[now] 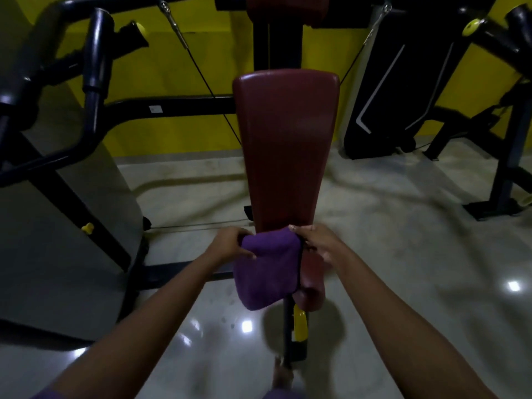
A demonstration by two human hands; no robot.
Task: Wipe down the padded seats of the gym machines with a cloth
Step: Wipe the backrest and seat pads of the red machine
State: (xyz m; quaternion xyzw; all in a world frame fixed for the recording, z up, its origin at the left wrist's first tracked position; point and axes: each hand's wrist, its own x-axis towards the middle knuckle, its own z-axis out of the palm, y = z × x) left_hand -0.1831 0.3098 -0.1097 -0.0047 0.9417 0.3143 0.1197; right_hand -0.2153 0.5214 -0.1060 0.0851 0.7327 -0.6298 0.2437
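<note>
Purple cloth point(267, 272) over maroon seat point(312, 280); L hand point(230, 243), R hand point(322, 243) fingers point(299, 230) pinch top corners; sticker point(155, 109) illegible.

No writing can be read anywhere. A small white label point(155, 109) sits on the black frame bar point(195, 105), its print too small and blurred to make out.

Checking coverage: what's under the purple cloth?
The maroon seat: only its right side shows; the rest lies hidden beneath the cloth.
</note>
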